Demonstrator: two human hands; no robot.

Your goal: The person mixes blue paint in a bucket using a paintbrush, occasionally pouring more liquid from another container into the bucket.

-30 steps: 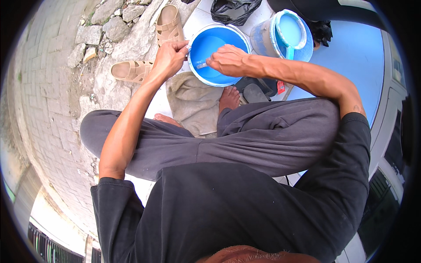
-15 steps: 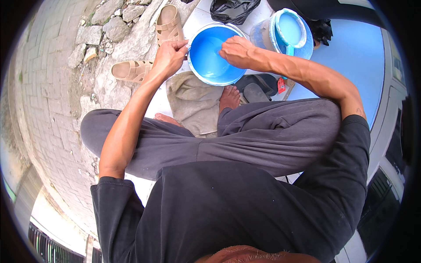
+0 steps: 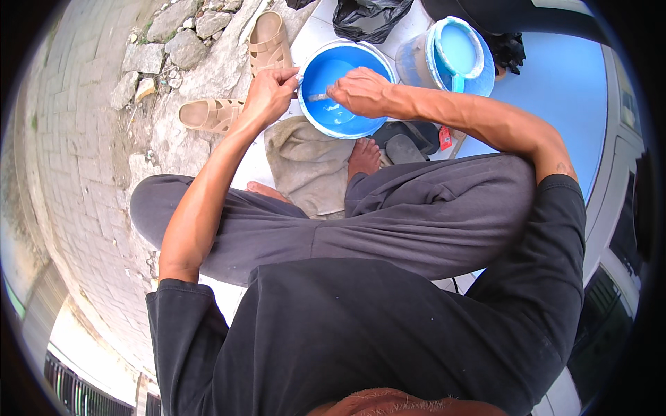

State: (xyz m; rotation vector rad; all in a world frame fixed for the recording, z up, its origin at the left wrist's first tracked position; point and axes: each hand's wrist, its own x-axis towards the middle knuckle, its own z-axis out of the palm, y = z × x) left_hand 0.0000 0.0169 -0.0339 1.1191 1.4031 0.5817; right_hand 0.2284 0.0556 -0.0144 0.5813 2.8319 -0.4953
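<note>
A bucket (image 3: 313, 123), bright blue inside with a pale rim, stands on the white tiles in front of me. Blue liquid that looks like paint lies in it, with a glossy patch. My left hand (image 3: 272, 92) pinches the bucket's left rim between thumb and fingers. Over the bucket's right half, my right hand (image 3: 361, 91) is closed around a short, flat, greyish stick (image 3: 318, 97), whose end pokes out leftward above the liquid. The part of the stick inside my fist is hidden.
Right of the bucket stands a paint-smeared pail (image 3: 415, 61) with a light-blue dipper (image 3: 459, 50) on top. A black plastic bag (image 3: 371, 19) lies behind. Beige sandals (image 3: 269, 41), a grey cloth (image 3: 305, 163), dark slippers (image 3: 409, 142) and a red packet (image 3: 445, 137) lie around.
My right hand has shifted left and slightly down over the bucket, and the stick's end now shows beyond the fingers. My left hand stays on the rim.
</note>
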